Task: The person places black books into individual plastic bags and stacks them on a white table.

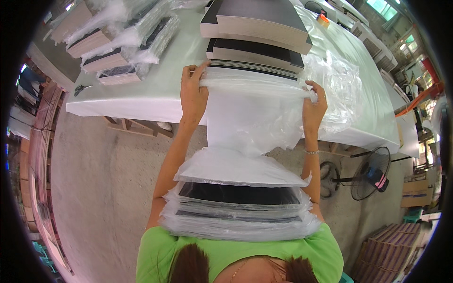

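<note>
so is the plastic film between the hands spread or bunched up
Spread, though wrinkled: the plastic film stretches from the left hand to the right hand.

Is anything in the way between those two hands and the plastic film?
Nothing visible: the left hand and right hand both hold the clear film, one at each side. Dark-topped boards lie just beyond, not between.

Rear panel stack point(262, 14) — cut off at top.
</note>
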Motion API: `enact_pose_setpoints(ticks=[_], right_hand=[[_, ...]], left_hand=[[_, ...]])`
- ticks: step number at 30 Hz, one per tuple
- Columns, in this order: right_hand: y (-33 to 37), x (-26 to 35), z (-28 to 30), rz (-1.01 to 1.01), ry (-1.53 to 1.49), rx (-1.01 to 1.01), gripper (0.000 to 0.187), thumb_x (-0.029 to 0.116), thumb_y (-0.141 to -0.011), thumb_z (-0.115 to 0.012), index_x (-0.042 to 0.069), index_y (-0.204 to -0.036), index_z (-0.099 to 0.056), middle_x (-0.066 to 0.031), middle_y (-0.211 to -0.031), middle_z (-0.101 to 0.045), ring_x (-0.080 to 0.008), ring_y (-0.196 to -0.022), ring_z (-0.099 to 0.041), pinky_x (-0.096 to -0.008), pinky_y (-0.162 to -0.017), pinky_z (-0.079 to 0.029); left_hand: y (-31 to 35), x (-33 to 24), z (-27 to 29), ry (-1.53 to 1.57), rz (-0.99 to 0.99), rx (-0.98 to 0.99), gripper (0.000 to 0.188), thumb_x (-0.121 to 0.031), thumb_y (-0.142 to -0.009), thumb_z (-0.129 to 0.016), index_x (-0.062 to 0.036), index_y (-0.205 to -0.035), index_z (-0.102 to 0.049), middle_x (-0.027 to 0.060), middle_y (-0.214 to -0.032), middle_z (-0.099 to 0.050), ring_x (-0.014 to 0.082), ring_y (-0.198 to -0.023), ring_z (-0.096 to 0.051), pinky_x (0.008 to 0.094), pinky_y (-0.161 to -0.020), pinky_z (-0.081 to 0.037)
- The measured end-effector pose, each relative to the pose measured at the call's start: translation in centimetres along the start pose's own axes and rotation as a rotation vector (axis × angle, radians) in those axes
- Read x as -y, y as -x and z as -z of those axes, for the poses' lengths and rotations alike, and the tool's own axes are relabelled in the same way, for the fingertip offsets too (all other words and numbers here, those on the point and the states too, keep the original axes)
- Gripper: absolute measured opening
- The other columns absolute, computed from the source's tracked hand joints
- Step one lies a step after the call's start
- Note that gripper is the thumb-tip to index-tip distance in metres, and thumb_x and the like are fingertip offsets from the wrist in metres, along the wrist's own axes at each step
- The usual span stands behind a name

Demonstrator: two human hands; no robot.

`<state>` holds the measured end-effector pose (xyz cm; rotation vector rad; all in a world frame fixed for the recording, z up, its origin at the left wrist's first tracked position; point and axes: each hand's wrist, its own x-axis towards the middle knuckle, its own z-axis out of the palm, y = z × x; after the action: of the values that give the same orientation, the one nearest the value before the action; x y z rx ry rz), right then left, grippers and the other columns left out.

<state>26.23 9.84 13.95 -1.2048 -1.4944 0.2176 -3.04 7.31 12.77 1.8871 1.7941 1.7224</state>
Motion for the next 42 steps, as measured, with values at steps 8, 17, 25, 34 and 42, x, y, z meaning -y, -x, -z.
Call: enact_pose_setpoints(ticks=[8,17,25,34,42], right_hand=[[0.1,-0.8,0.2,0.091,-0.191,0.054,0.049,-0.014,-0.063,-0.042,0.002,-0.103,-0.065,-0.0096,-0.098,-0.058,-0.019,-0.086,-0.056,-0.0266,-0.078,-0.043],[2.2,1.9,3.2,-0.851,-1.38,0.198,0.048,0.003,-0.076,-0.056,0.003,-0.123,-0.044,-0.0116,-0.084,-0.061,-0.0177,-0.071,-0.06,-0.0258,-0.063,-0.053],[12.7,-14.5,3.9,-1.235,-1.224,0.509,0.026,0.014,-0.084,-0.06,0.008,-0.108,-0.051,-0.0014,-0.08,-0.057,-0.0108,-0.067,-0.055,-0.0246,-0.056,-0.046],[22.4,-16.7,4.0,-0.942,-0.629,0.709,0.022,0.028,-0.09,-0.055,0.007,-0.091,-0.057,-0.0008,-0.083,-0.053,-0.012,-0.076,-0.053,-0.0264,-0.069,-0.044],[4.1,-6.5,11.3,-0.783,-0.722,0.034,0.062,0.059,-0.089,-0.036,0.003,-0.11,-0.055,0.0005,-0.081,-0.047,-0.0078,-0.069,-0.048,-0.021,-0.058,-0.046]], left_hand=[[0.8,-2.0,2.7,0.183,0.041,0.059,0.061,0.017,-0.058,-0.039,-0.008,-0.107,-0.065,0.0102,-0.096,-0.056,0.0211,-0.09,-0.056,0.0274,-0.083,-0.044],[1.3,-2.5,5.8,1.23,0.788,0.384,0.05,-0.005,-0.079,-0.042,-0.0078,-0.128,-0.047,0.0031,-0.111,-0.055,0.0138,-0.102,-0.051,0.0294,-0.093,-0.034],[11.1,7.8,5.8,1.099,1.246,0.535,0.034,-0.024,-0.084,-0.048,-0.008,-0.112,-0.056,0.0029,-0.109,-0.058,0.0155,-0.103,-0.051,0.0365,-0.092,-0.034],[22.1,15.0,0.3,0.227,0.857,0.828,0.028,-0.023,-0.08,-0.058,-0.001,-0.097,-0.062,0.0095,-0.092,-0.063,0.0195,-0.088,-0.058,0.0285,-0.078,-0.046],[11.5,9.6,1.6,0.38,0.579,0.897,0.028,-0.024,-0.091,-0.053,-0.0043,-0.11,-0.058,0.0025,-0.097,-0.058,0.0115,-0.084,-0.051,0.0262,-0.078,-0.042]])
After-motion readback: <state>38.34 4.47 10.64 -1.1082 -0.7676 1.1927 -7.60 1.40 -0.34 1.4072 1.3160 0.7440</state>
